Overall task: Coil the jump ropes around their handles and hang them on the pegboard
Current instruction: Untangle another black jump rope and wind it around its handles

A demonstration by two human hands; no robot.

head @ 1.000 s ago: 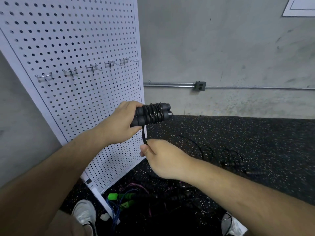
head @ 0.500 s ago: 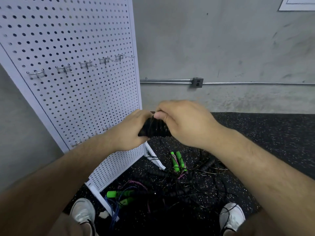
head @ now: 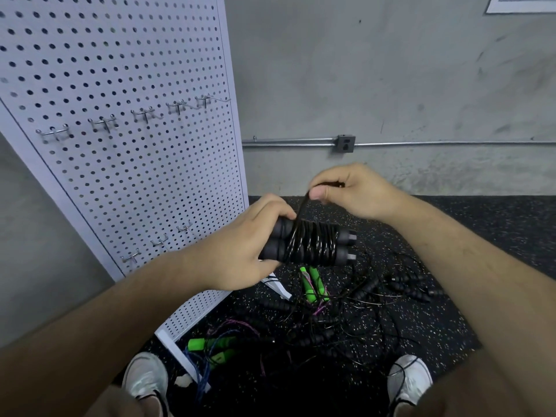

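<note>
"Half a second back my right hand (head: 358, 191) lay over the bundle. It has since lifted up and to the right, drawing a strand of black cord (head: 301, 210) taut above the wraps."

"And your grip?"

"Thumb and forefinger pinch that strand. My left hand (head: 240, 251) is curled round one end of the two black handles (head: 313, 245), held side by side in the air in front of the pegboard (head: 120, 85), with the cord coiled around them."

"How much cord is left loose?"

"Cannot tell. It vanishes under my right fingers. The handles' left ends are buried in my palm, and only the two caps on the right show."

"And the rest?"

"A tangle of ropes (head: 331, 311) lies on the speckled floor mat (head: 451, 311) below my hands, between my shoes (head: 147, 377). It's black cord on black rubber, partly in my shadow, so I can't count them. Only the green handles (head: 314, 281) stand out, some near the pegboard's foot. A row of metal hooks (head: 103, 121) juts from the board, whose top and left side are cut off by the frame."
</note>
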